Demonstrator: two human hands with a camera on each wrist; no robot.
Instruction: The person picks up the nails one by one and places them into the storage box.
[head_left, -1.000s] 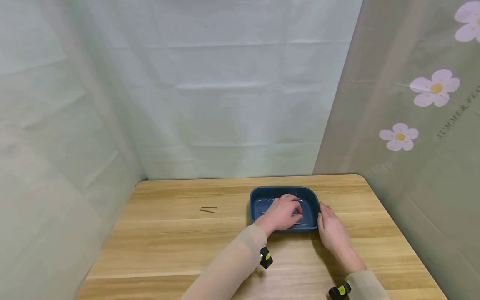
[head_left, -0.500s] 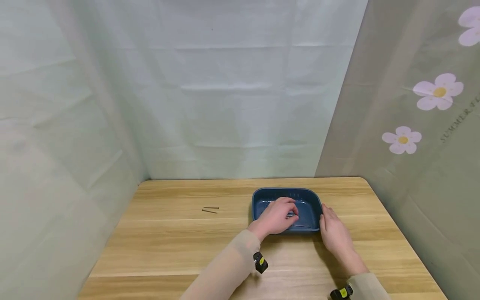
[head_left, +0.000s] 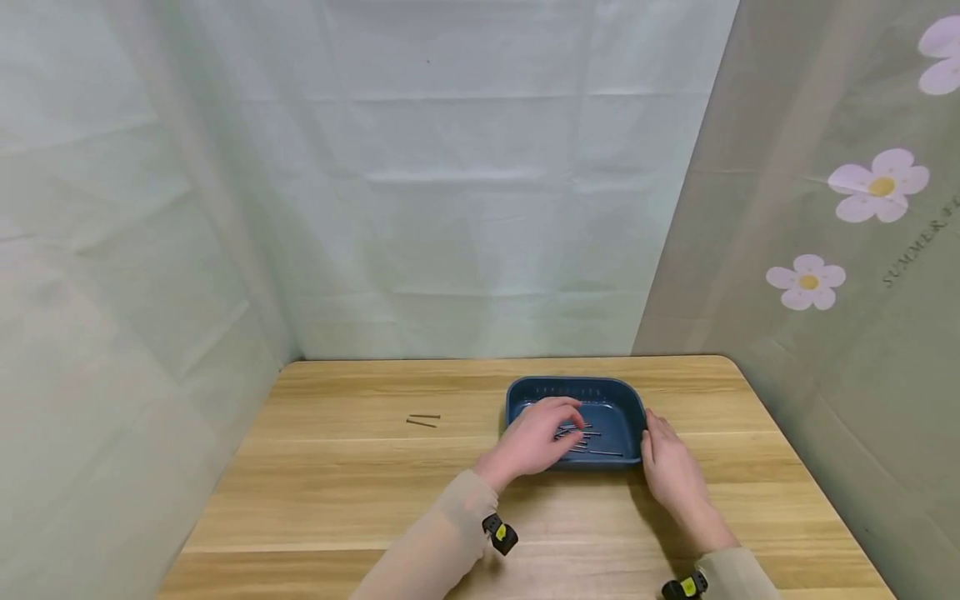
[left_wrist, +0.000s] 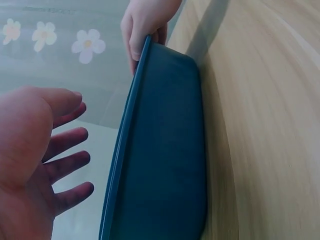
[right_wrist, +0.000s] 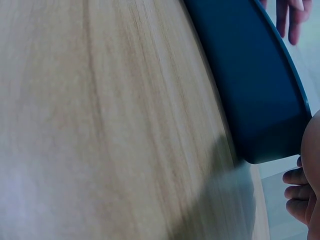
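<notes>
A dark blue tray (head_left: 622, 404) (left_wrist: 165, 150) (right_wrist: 250, 85) stands on the wooden table (head_left: 337, 483), with several thin nails (head_left: 583, 437) lying in it. My left hand (head_left: 534, 437) (left_wrist: 35, 150) hovers over the tray's near left part, fingers spread and relaxed, holding nothing. My right hand (head_left: 666, 467) (left_wrist: 145, 25) sits at the tray's near right corner. In the left wrist view its fingers straddle the rim and pinch it. Two more nails (head_left: 422, 419) lie on the table, well left of the tray.
Pale cloth walls close in the table at the back and left. A flowered curtain (head_left: 825, 250) hangs on the right. Bare wood (right_wrist: 100, 125) stretches left of the tray and along the near edge.
My left hand has drawn back from deep in the tray toward its near left edge, uncovering the nails. My right hand has stayed at the tray's corner.
</notes>
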